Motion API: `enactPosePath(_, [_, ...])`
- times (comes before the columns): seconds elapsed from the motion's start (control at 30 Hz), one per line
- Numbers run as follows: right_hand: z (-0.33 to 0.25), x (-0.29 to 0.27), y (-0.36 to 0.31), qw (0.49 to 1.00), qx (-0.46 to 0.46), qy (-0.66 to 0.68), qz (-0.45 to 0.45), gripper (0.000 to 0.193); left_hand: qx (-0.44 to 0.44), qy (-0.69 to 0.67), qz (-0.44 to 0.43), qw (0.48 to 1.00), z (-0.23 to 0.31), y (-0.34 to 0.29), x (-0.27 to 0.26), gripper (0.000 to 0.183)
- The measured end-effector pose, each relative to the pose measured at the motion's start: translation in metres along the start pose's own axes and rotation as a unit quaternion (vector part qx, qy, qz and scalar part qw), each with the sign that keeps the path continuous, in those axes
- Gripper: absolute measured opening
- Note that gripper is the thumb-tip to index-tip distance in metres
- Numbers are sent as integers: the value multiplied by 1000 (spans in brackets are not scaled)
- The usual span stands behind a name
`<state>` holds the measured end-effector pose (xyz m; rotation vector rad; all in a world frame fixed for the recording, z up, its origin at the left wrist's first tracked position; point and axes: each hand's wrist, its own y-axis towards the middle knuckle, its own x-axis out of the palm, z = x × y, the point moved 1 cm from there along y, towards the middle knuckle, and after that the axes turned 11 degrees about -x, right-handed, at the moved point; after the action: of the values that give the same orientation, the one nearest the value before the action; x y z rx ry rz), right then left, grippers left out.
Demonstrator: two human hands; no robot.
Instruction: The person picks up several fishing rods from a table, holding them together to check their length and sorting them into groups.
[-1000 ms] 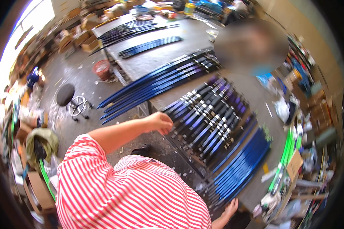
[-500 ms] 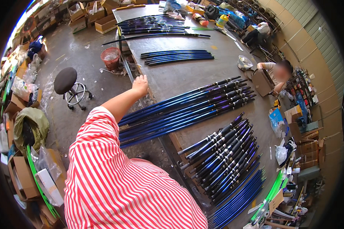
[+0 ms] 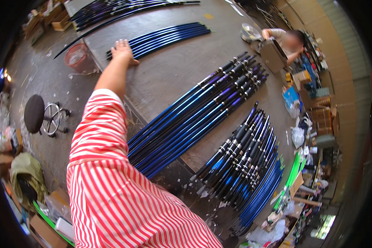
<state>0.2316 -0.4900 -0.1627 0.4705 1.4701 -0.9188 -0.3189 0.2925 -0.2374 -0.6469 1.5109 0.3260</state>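
My left hand (image 3: 122, 52), reaching out of a red-and-white striped sleeve, is palm down with its fingers stretched out. It lies over the left end of a row of slim blue rod sections (image 3: 165, 40), and seems to touch them; contact under the palm is hidden. Nearer to me, a bundle of long blue-and-black fishing rods (image 3: 194, 109) lies slantwise and juts over the table's edge. Shorter fishing rods with dark grips (image 3: 239, 153) lie to its right, beside a row of thin blue rods (image 3: 260, 192). My right hand is out of sight.
More rods (image 3: 111, 15) lie at the table's (image 3: 165, 80) far end. A round stool (image 3: 35, 113) and a red basket (image 3: 76, 56) stand on the floor at left. Across the table, another person (image 3: 291, 41) is beside a brown box-like object (image 3: 273, 56). Green rods (image 3: 291, 180) lie at right.
My left hand has moved from the table's edge forward to the row of slim blue rods, its fingers spreading. The whole view has shifted and turned with my head.
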Motion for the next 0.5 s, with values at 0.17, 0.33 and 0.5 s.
enactPosePath(0.17, [-22, 9, -25, 998, 24, -2, -56, 34, 36, 12, -70, 997, 0, 30, -7, 118])
enactPosePath(0.33, [-23, 26, -45, 993, 18, 21, -114, 33, 66, 15, -62, 996, 22, -6, -28, 75])
enactPosePath(0.5, [-11, 60, -44, 984, -35, 26, -171, 31, 93, -51, 16, 994, 15, 14, 22, 47])
